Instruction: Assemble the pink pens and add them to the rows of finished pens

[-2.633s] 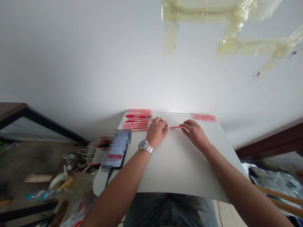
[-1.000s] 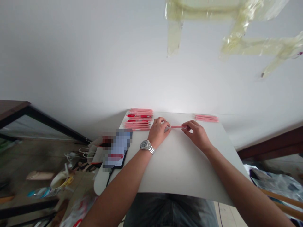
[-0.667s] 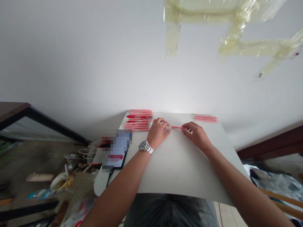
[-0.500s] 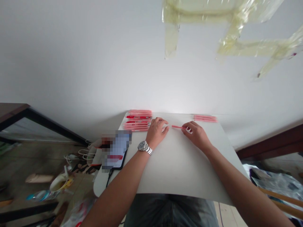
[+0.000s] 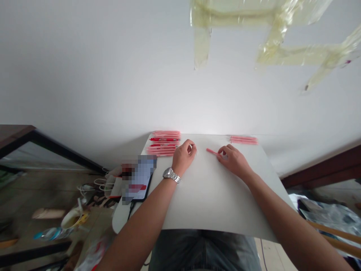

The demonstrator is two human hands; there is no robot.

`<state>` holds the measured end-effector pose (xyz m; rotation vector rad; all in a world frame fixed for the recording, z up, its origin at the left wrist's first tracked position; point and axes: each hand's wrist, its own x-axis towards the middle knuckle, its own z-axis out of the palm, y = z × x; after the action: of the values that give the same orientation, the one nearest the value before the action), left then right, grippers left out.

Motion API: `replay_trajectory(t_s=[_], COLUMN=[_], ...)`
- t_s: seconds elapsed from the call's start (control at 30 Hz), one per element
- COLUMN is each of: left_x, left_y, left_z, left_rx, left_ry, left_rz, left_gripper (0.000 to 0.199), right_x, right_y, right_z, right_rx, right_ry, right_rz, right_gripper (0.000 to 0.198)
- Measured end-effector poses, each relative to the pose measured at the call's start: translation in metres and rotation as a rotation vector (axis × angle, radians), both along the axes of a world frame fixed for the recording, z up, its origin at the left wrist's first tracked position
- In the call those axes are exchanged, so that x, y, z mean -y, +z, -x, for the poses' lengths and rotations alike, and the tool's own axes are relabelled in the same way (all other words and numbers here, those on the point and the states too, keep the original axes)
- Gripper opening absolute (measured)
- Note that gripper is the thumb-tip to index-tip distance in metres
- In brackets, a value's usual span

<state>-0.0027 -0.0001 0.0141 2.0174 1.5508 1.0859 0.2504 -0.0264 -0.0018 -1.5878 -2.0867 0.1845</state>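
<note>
Between the thumb and fingers of my right hand [image 5: 232, 160] is a pink pen [image 5: 212, 151], its free end pointing left and slightly away from me. My left hand [image 5: 184, 156], with a watch on the wrist, is closed in a pinch left of the pen and apart from it. What the pinch holds, if anything, is too small to make out. Beside the left hand lies a stack of pink pens [image 5: 162, 150], with a few deeper red pens [image 5: 165, 139] among them. A smaller group of pink pens [image 5: 244, 140] rests at the far right edge by the wall.
All this is on a small white table [image 5: 214, 203] pushed against a white wall. A phone [image 5: 141, 180], partly blurred out, lies at the left with a cable plugged in. Floor clutter, including a plastic bottle [image 5: 49, 234], sits lower left. Yellowed tape [image 5: 201, 49] clings to the wall.
The fingers of my left hand have closed from a loose, parted shape into a pinch, shifting slightly left. The pink pen in my right hand has tilted, its free end moving slightly right.
</note>
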Motion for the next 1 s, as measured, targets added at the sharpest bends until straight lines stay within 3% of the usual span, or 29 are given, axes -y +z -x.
replay_trajectory(t_s=[0.3, 0.7, 0.83, 1.0], left_x=[-0.003, -0.004, -0.004, -0.004], left_y=[0.003, 0.004, 0.003, 0.004], left_z=[0.004, 0.009, 0.009, 0.008], left_rx=[-0.001, -0.012, -0.014, -0.072], left_ry=[0.075, 0.096, 0.082, 0.093], left_rz=[0.036, 0.078, 0.067, 0.042], left_gripper=[0.010, 0.010, 0.010, 0.012], right_x=[0.001, -0.001, 0.004, 0.011], right_y=[-0.001, -0.002, 0.008, 0.014], right_z=[-0.003, -0.001, 0.006, 0.014], right_rx=[-0.016, -0.079, -0.169, -0.203], right_ry=[-0.001, 0.014, 0.130, 0.350], right_rz=[0.044, -0.045, -0.073, 0.076], right_gripper=[0.017, 0.018, 0.017, 0.018])
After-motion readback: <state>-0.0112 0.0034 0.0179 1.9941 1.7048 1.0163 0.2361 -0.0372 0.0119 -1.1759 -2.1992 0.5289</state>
